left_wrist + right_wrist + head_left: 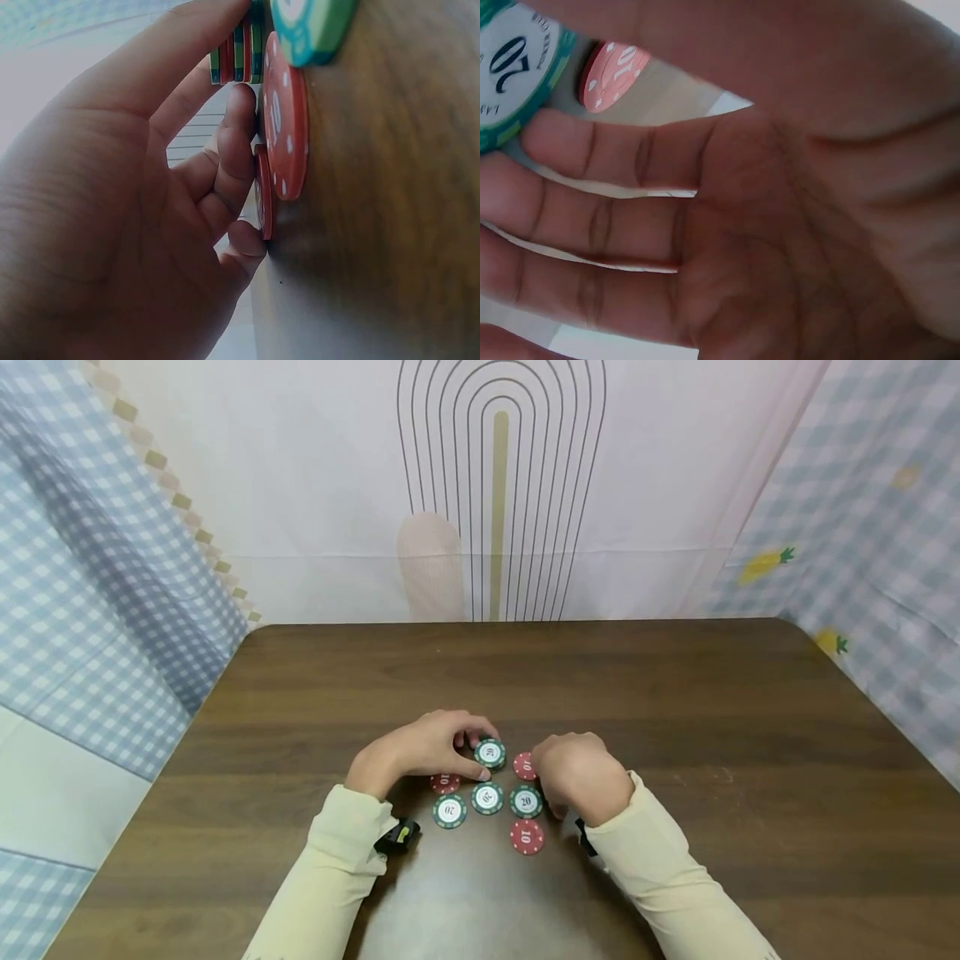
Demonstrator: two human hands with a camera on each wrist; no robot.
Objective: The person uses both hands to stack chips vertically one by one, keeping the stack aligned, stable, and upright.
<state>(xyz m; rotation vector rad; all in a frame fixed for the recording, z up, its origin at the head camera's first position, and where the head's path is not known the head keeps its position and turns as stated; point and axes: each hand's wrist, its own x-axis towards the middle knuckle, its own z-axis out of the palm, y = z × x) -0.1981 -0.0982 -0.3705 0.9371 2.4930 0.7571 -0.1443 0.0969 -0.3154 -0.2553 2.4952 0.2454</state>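
Several stacked chips (pixel 491 752) seemed light, stiff, slick; my left hand (pixel 429 747) sensibly pinched their rims inside the counter's far edge (pixel 517 628); whether my right hand (pixel 582 777) gripped any, I couldn't tell.

2 checked cloths (pixel 90 552) flank a white backdrop (pixel 315 468) behind the table (pixel 735 710).

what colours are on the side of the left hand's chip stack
The chip stack alternates green and red, clearest in the left wrist view.
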